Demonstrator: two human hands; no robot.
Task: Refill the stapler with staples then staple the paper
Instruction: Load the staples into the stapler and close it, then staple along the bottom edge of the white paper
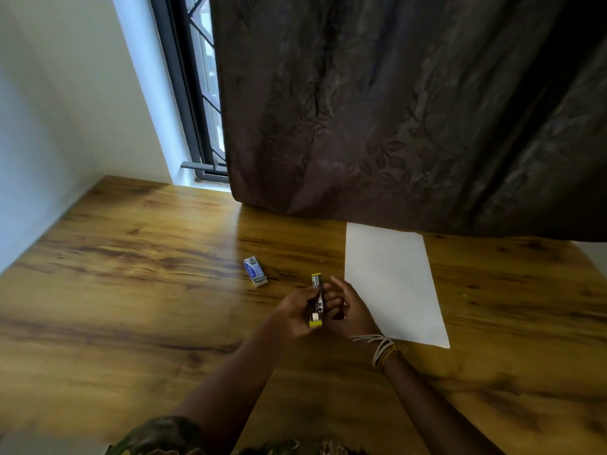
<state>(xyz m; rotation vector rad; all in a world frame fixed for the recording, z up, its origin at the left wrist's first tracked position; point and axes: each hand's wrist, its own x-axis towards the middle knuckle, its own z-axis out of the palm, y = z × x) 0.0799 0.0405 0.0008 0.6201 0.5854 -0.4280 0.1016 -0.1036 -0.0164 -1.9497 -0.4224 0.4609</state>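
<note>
A small yellow and metal stapler (317, 300) is held above the wooden table (131, 274), its length pointing away from me. My left hand (295, 313) grips it from the left side. My right hand (348, 310) touches its right side with curled fingers, and the index finger is stretched out. A white sheet of paper (391, 284) lies flat just right of my hands. A small blue and white staple box (255, 271) lies on the table to the upper left of the stapler, its tray partly slid out. Whether the stapler's magazine holds staples is hidden.
A dark brown curtain (394, 110) hangs down to the table's far edge, touching the paper's far end. A barred window (203, 93) and a white wall (65, 93) stand at the far left. Braided bands (381, 349) circle my right wrist.
</note>
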